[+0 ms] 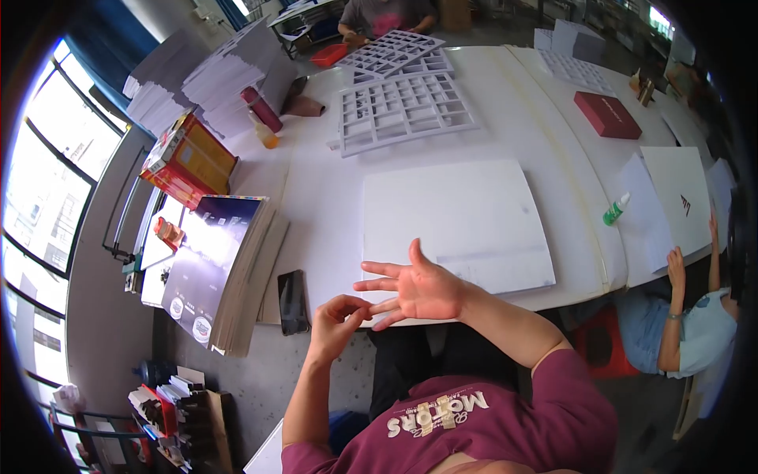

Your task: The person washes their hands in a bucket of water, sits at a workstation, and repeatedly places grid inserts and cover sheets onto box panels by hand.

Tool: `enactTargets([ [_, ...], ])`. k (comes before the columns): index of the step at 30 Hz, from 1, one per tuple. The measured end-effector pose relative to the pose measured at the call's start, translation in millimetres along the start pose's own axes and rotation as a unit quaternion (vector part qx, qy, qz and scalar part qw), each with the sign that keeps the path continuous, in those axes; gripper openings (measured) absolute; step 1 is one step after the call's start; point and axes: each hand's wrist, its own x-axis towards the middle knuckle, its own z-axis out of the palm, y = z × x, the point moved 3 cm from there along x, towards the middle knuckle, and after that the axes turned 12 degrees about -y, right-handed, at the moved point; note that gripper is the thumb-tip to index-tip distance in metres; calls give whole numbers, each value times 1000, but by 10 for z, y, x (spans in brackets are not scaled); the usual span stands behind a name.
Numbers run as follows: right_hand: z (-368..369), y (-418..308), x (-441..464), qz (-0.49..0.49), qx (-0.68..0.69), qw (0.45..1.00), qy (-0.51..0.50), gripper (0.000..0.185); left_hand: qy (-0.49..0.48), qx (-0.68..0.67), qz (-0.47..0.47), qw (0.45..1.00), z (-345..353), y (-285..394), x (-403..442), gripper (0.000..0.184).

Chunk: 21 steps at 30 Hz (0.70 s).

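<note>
Left hand (335,325) – fingertips together on a finger (387,306) of the right hand (425,291) – fingers wide apart

1. On the table (513,110), the panel (458,221) marks the dial's centre; 12 points away from the wearer.
2. 11 o'clock: overlapping grid trays (407,114).
3. 2 o'clock: flat box (606,115).
4. 3 o'clock: glue bottle (615,210).
5. 7 o'clock: right hand (422,291); left hand (335,325) towards 8.
6. 8 o'clock: phone (293,302), near the table's edge.
7. 9 o'clock: thick books (217,272), the carton (192,162) behind.
8. 10 o'clock: tall bottle (262,109), before paper stacks (237,63).
</note>
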Motion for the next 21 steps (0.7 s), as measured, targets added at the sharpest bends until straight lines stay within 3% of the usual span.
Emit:
enactTargets([
  [2, -60, -244, -155, -14, -25, 999, 18, 112, -3, 32, -11, 999, -217, -77, -12, 7],
  [4, -197, -652, -327, -43, -163, 982, 89, 102, 75, 50, -19, 996, -501, -252, -83, 6],
  [6, -559, -1124, -498, -50, -399, 891, 211, 72, 161, 90, -64, 981, -720, -462, -183, 10],
  [8, -1133, -1617, -542, -31, -611, 700, 368, 41, 170, 79, -121, 975, -772, -687, -236, 18],
  [10, -1440, -2147, -463, 0, -816, 411, 407, 28, 181, 67, -154, 969, -748, -832, -229, 36],
  [12, -1909, -2524, -324, 52, -871, 267, 410, 31, 197, 133, -150, 960, -643, -907, -154, 44],
  [14, -2304, -2767, -194, 69, -898, 183, 395, 29, 219, 290, -142, 921, -588, -859, -105, 37],
  [15, -2439, -2840, -109, 75, -909, 142, 385, 28, 230, 261, -147, 926, -580, -885, -107, 32],
  [21, -2902, -3062, 202, 324, -862, 67, 384, 30, 294, 213, -11, 932, -637, -727, -117, 20],
])
